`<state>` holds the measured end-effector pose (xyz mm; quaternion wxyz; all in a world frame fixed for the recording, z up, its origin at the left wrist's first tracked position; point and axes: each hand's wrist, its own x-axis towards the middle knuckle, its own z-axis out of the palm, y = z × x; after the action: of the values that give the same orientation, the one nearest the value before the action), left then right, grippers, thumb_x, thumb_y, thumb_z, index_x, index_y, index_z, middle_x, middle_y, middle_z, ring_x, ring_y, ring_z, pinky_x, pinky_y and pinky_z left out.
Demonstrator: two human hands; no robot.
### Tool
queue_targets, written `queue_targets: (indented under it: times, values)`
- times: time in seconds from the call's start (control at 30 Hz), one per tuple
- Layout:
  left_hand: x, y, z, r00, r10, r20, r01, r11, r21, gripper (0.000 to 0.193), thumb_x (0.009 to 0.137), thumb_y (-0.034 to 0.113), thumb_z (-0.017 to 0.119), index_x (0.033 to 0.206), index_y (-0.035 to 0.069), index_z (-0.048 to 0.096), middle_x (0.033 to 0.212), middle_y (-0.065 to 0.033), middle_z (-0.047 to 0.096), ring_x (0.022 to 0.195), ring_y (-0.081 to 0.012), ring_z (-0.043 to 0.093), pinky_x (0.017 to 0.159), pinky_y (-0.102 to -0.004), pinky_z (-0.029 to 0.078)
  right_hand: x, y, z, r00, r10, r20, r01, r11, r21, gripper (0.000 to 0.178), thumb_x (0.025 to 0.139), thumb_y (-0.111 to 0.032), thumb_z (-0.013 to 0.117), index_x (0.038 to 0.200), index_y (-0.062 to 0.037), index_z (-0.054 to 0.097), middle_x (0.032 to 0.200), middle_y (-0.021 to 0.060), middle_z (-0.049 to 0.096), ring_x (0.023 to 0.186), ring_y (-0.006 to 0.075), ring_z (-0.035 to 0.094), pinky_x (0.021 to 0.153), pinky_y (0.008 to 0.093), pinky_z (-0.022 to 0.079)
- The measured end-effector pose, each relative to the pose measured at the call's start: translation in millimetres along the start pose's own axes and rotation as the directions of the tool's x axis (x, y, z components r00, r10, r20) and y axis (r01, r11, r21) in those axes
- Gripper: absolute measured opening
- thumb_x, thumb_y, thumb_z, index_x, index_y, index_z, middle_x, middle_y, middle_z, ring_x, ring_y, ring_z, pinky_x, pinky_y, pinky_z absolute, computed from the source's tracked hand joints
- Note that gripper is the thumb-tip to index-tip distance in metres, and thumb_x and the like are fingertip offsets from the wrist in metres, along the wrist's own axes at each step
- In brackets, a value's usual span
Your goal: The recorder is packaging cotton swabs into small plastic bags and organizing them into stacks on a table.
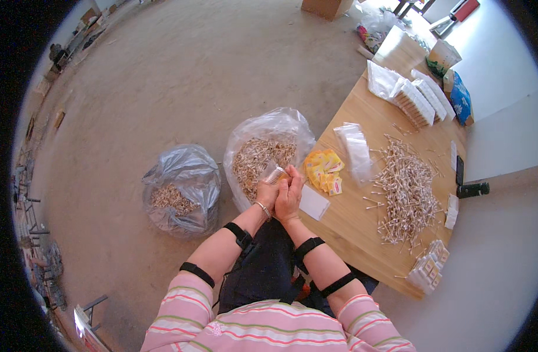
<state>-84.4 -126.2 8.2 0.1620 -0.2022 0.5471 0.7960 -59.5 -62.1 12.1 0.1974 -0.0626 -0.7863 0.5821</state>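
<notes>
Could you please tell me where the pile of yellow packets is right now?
In the head view, the yellow packets lie on the wooden table near its left edge, just right of the hands, between the larger clear bag of sticks and an empty clear sleeve.

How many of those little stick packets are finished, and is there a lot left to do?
Done: filled packets are stacked at the table's near corner, with more rows at the far end. In hand: the left hand and right hand hold a small clear packet of sticks together over an open bag. Left: a big loose pile of swabs on the table, so plenty.
</notes>
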Motion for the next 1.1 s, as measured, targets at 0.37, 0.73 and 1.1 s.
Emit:
queue_targets:
  times: [0.37, 0.73, 1.1]
  values:
    - [9, -3, 0, 0.997, 0.038, -0.072, -0.043, 0.997, -0.070, 0.015, 0.082, 0.012, 0.069, 0.092, 0.001, 0.067, 0.086, -0.0034, 0.066, 0.072, -0.0116, 0.062, 0.060, -0.0253, 0.051, 1, -2, 2, 0.995, -0.100, -0.015, 0.096, 0.982, -0.166, 0.042, 0.090, -0.016, 0.045, 0.127, 0.0026, 0.042, 0.122, 0.0192, 0.047, 0.114, 0.0317, 0.044, 0.101, 0.0384, 0.032]
    - [8, -13, -24, 0.993, -0.034, 0.117, 0.058, 0.976, -0.210, 0.023, 0.085, 0.013, 0.066, 0.104, 0.002, 0.063, 0.094, -0.0027, 0.066, 0.083, -0.0127, 0.062, 0.070, -0.0264, 0.052, 0, -4, 5, 1.000, -0.010, 0.017, 0.013, 0.987, -0.162, 0.040, 0.091, -0.019, 0.043, 0.123, 0.0037, 0.043, 0.112, 0.0189, 0.051, 0.108, 0.0338, 0.045, 0.098, 0.0444, 0.031]
    - [1, -25, -27, 0.997, -0.066, -0.034, 0.068, 0.995, 0.073, 0.020, 0.085, 0.014, 0.065, 0.100, 0.001, 0.063, 0.095, -0.0037, 0.065, 0.078, -0.0114, 0.061, 0.069, -0.0255, 0.051, 0, -7, 9, 0.995, -0.097, 0.029, 0.101, 0.965, -0.243, 0.039, 0.090, -0.016, 0.045, 0.125, 0.0004, 0.046, 0.118, 0.0185, 0.051, 0.113, 0.0344, 0.043, 0.104, 0.0445, 0.026]
